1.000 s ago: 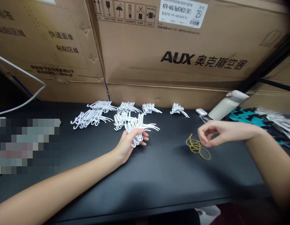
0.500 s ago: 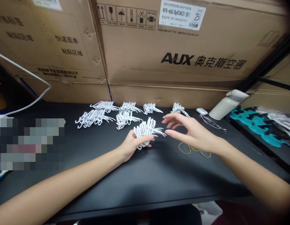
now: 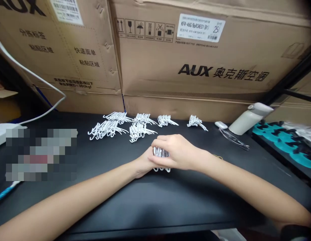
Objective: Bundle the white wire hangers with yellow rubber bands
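A bundle of white wire hooks is held between my two hands over the black table. My left hand is closed around its left side, its fingers largely hidden. From above and the right, my right hand wraps over the same bundle, thumb on the near side and fingers on the far side. Curved hook ends stick out below. Behind my hands lie more piles of white hooks, among them a large left pile, a middle pile and a right pile. Yellow rubber bands peek out behind my right forearm.
Cardboard boxes stand along the table's back. On the right are a white earbud case, eyeglasses, a cream bottle and a teal-and-black rack of items. A white cable hangs at the left.
My right hand has moved left and closed over the hook bundle, which my left hand still holds. The view has shifted slightly, and my right forearm now covers most of the rubber bands.
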`<action>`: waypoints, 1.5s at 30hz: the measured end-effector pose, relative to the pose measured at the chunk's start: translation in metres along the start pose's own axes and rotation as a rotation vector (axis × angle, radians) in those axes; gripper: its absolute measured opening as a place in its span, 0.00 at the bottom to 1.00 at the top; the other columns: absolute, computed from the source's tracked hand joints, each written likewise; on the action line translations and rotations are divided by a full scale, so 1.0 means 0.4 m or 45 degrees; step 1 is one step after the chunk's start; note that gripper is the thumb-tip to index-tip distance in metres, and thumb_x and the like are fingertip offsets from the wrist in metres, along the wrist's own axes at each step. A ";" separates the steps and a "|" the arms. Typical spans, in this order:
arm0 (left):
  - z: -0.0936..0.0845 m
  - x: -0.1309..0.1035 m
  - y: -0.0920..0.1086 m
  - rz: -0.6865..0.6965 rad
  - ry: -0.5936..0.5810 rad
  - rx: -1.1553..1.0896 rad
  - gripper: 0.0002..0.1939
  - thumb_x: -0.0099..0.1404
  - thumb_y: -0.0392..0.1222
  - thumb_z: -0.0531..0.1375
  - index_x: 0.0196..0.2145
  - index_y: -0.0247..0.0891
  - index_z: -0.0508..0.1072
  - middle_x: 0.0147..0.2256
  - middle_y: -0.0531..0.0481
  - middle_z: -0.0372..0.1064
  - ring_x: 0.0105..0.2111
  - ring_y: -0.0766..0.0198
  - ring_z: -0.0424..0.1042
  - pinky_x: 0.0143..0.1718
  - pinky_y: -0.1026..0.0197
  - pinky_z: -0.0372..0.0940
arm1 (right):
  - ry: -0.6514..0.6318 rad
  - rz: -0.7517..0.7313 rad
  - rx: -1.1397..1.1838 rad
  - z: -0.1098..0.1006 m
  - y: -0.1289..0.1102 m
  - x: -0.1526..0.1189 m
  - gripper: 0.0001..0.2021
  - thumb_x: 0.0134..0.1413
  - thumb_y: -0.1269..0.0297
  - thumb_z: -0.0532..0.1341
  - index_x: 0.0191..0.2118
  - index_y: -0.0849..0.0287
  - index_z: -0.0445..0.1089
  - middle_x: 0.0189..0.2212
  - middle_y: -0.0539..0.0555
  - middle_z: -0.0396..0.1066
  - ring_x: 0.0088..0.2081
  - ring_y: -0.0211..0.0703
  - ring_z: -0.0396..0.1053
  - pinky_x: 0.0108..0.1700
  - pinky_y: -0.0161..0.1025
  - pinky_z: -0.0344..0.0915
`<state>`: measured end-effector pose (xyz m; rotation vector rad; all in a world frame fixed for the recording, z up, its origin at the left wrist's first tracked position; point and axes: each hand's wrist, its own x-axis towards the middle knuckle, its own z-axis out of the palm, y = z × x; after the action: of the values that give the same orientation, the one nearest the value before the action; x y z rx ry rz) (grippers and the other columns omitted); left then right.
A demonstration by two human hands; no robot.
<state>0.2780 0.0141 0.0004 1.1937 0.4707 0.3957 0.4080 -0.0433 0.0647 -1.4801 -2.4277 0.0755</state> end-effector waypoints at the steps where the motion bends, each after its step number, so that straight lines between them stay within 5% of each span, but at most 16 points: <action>1: -0.002 0.001 0.001 -0.035 -0.047 0.013 0.21 0.41 0.32 0.71 0.35 0.34 0.73 0.32 0.49 0.73 0.37 0.58 0.73 0.40 0.56 0.68 | -0.006 0.009 0.066 0.001 0.004 0.002 0.14 0.58 0.56 0.55 0.31 0.62 0.68 0.27 0.53 0.67 0.26 0.36 0.60 0.29 0.34 0.54; 5: -0.006 0.003 0.006 -0.102 -0.241 -0.058 0.21 0.44 0.36 0.71 0.38 0.33 0.74 0.35 0.44 0.74 0.40 0.55 0.73 0.47 0.53 0.65 | -0.007 0.080 0.509 0.019 0.063 0.009 0.12 0.57 0.60 0.56 0.29 0.62 0.68 0.23 0.50 0.67 0.25 0.34 0.60 0.30 0.32 0.56; 10: -0.002 -0.001 0.004 -0.110 -0.141 -0.326 0.37 0.49 0.36 0.70 0.54 0.41 0.60 0.53 0.37 0.65 0.52 0.52 0.68 0.53 0.47 0.61 | 0.139 0.486 1.020 0.056 0.219 0.018 0.19 0.55 0.50 0.56 0.26 0.62 0.68 0.20 0.48 0.62 0.23 0.35 0.58 0.26 0.33 0.54; 16: 0.002 0.004 0.006 -0.156 -0.010 -0.374 0.35 0.59 0.40 0.64 0.58 0.36 0.51 0.48 0.34 0.68 0.45 0.55 0.72 0.51 0.49 0.62 | -0.063 0.449 0.809 0.084 0.340 0.042 0.20 0.52 0.50 0.57 0.22 0.62 0.67 0.17 0.46 0.56 0.22 0.33 0.50 0.26 0.34 0.50; 22: 0.009 0.014 -0.004 -0.112 0.174 -0.434 0.32 0.60 0.36 0.62 0.57 0.34 0.51 0.28 0.49 0.70 0.30 0.64 0.71 0.41 0.56 0.66 | 0.097 0.268 0.348 0.108 0.326 0.056 0.19 0.57 0.55 0.54 0.23 0.62 0.68 0.19 0.48 0.63 0.24 0.35 0.57 0.29 0.34 0.54; 29: 0.012 0.018 -0.015 -0.108 0.268 -0.417 0.27 0.60 0.34 0.60 0.54 0.32 0.54 0.25 0.52 0.68 0.26 0.67 0.69 0.37 0.59 0.67 | 0.306 0.333 -0.108 0.072 0.250 0.006 0.17 0.63 0.54 0.50 0.40 0.59 0.71 0.37 0.57 0.73 0.40 0.46 0.68 0.42 0.41 0.64; 34: 0.010 0.017 -0.013 -0.166 0.125 -0.241 0.18 0.59 0.35 0.60 0.46 0.32 0.62 0.16 0.61 0.61 0.16 0.74 0.58 0.34 0.59 0.69 | 0.323 0.089 -0.200 0.107 0.207 -0.028 0.26 0.58 0.48 0.55 0.55 0.61 0.64 0.56 0.65 0.62 0.57 0.56 0.60 0.55 0.53 0.61; 39: 0.006 0.017 -0.007 -0.170 0.005 -0.123 0.05 0.60 0.39 0.58 0.31 0.35 0.65 0.10 0.65 0.50 0.12 0.76 0.46 0.29 0.60 0.70 | 0.153 -0.011 -0.301 0.161 0.217 -0.027 0.23 0.64 0.54 0.48 0.56 0.62 0.64 0.58 0.67 0.59 0.57 0.56 0.60 0.52 0.55 0.62; 45: 0.013 0.009 -0.009 -0.214 -0.130 0.069 0.12 0.59 0.40 0.59 0.41 0.35 0.68 0.09 0.67 0.51 0.10 0.76 0.44 0.26 0.59 0.71 | 0.199 -0.023 -0.412 0.174 0.256 0.013 0.20 0.65 0.59 0.47 0.50 0.66 0.68 0.54 0.67 0.64 0.54 0.56 0.62 0.51 0.52 0.64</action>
<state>0.2838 0.0109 -0.0019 1.2104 0.4913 0.1775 0.4745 0.0168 -0.0207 -1.5254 -2.4073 -0.4404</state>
